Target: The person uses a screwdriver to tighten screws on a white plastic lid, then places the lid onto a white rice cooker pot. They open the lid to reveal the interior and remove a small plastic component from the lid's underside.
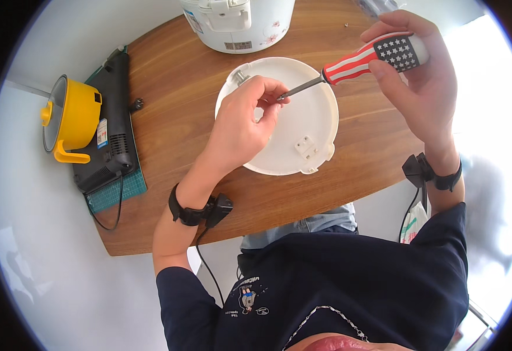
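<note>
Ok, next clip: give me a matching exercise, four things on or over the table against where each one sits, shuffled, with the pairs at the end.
Things:
1. screwdriver
2. white round lid
3. yellow pot
4. white rice cooker

Places:
A. far table edge
B. table middle, under the hands
C. handle in the right hand, tip at the left hand fingers
D. left edge, beside a black tool

Pairs: 1-C, 2-B, 3-D, 4-A

Bright daylight floods from the right, overexposing that side; fisheye bending and a dark rim.
</note>
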`<action>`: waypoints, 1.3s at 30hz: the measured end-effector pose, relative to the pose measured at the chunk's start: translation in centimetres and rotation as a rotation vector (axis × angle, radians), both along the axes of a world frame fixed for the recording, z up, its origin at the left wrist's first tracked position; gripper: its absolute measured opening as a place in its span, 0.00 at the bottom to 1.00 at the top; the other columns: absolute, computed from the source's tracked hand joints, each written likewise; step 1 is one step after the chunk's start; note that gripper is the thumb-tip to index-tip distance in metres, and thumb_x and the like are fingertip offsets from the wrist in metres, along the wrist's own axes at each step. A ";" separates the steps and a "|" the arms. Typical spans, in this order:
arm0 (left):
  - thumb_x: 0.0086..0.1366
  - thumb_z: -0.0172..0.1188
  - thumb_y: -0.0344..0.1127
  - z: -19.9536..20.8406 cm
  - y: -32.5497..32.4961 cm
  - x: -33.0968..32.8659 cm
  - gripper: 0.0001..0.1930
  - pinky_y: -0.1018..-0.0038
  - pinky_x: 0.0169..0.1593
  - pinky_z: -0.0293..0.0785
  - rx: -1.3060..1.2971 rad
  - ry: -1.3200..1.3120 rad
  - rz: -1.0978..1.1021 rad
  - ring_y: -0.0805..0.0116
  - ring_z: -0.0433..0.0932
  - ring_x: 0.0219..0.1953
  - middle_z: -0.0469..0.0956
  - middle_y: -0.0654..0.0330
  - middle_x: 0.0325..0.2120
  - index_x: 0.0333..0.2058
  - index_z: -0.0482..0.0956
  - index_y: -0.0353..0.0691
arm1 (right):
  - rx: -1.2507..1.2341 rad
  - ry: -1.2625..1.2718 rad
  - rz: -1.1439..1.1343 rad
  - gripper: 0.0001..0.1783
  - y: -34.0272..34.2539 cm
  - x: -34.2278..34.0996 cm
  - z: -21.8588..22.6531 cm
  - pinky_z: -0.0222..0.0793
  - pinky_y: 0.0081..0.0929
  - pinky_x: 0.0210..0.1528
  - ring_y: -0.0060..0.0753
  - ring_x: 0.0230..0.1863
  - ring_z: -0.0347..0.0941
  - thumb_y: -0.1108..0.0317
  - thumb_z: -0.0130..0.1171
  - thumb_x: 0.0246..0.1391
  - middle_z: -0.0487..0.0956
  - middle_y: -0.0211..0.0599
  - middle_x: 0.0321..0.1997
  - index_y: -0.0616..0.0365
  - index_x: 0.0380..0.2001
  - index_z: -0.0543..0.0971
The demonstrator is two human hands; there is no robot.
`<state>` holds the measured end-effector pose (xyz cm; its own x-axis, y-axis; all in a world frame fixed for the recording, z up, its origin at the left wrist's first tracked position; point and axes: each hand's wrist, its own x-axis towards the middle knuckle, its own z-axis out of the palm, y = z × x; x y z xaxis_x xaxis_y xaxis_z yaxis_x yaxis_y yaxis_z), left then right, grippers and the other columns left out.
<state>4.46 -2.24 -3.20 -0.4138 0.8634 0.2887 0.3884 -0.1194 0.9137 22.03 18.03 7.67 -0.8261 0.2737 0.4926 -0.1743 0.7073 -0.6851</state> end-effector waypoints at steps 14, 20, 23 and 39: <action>0.65 0.61 0.17 -0.2 0.1 1.5 0.20 0.73 0.49 0.81 -0.055 0.094 -0.131 0.68 0.87 0.45 0.87 0.56 0.41 0.54 0.79 0.39 | 0.219 -0.033 -0.002 0.31 -0.9 0.2 1.3 0.78 0.22 0.43 0.24 0.42 0.80 0.80 0.66 0.48 0.80 0.37 0.43 0.62 0.57 0.70; 0.64 0.65 0.21 -0.9 -0.1 2.5 0.18 0.72 0.42 0.81 -0.114 0.262 -0.147 0.66 0.85 0.40 0.85 0.58 0.37 0.52 0.80 0.41 | 0.256 -0.172 0.045 0.29 -2.7 -0.2 2.2 0.79 0.25 0.43 0.26 0.41 0.82 0.77 0.70 0.47 0.82 0.37 0.43 0.62 0.54 0.73; 0.64 0.66 0.23 -0.9 0.3 3.0 0.14 0.71 0.37 0.79 -0.107 0.289 -0.168 0.66 0.83 0.37 0.83 0.59 0.35 0.48 0.81 0.41 | 0.475 -0.211 0.058 0.27 -4.7 -0.6 4.1 0.80 0.28 0.42 0.29 0.40 0.83 0.75 0.72 0.47 0.83 0.39 0.42 0.62 0.51 0.76; 0.61 0.66 0.24 -1.9 0.6 2.8 0.12 0.60 0.41 0.75 -0.039 0.414 -0.189 0.54 0.78 0.35 0.81 0.56 0.29 0.43 0.78 0.40 | 0.481 -0.242 0.274 0.22 -3.8 -1.7 3.5 0.76 0.28 0.31 0.35 0.30 0.80 0.77 0.71 0.46 0.81 0.40 0.34 0.62 0.47 0.78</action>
